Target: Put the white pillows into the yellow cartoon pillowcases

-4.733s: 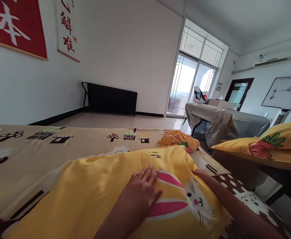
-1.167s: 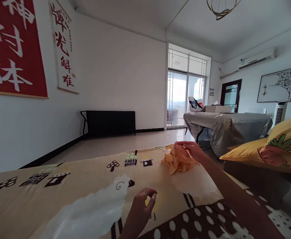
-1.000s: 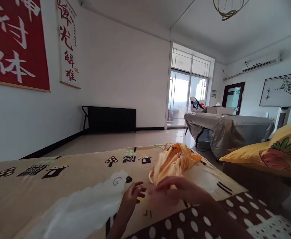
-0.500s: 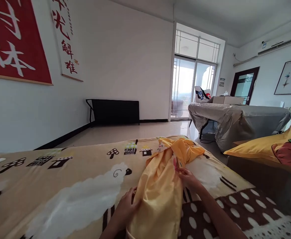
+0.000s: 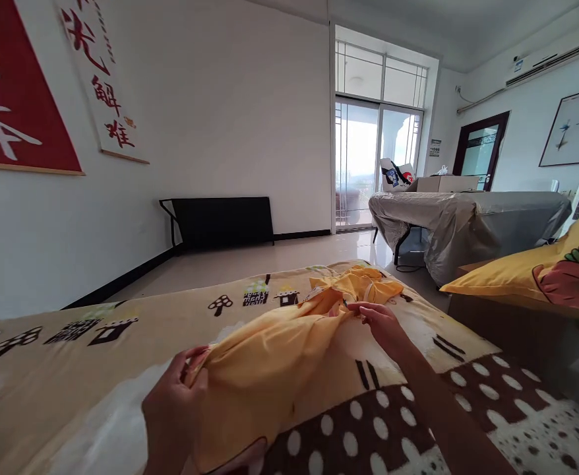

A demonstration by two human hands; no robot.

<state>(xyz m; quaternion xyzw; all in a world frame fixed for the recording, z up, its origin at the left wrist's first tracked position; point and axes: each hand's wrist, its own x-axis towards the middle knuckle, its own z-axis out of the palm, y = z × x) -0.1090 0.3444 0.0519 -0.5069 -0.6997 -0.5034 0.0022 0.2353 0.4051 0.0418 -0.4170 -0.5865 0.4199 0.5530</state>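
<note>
A yellow pillowcase [image 5: 279, 346] lies stretched across a patterned bedspread [image 5: 96, 323] with sheep and mushroom prints. My left hand [image 5: 178, 402] is closed on the near corner of the pillowcase, low and left of centre. My right hand [image 5: 381, 323] pinches the cloth further out, where the rest of it lies bunched. The fabric is pulled into a long band between the two hands.
A yellow pillow [image 5: 541, 277] with a carrot print rests at the right. Beyond the bed stand a grey-covered table [image 5: 467, 218] with a cardboard box, a black bench [image 5: 220, 221] by the wall and a glass door [image 5: 368, 165].
My left hand has moved left and toward me with a corner of the pillowcase, spreading the cloth out. My right hand has shifted slightly outward along the fabric.
</note>
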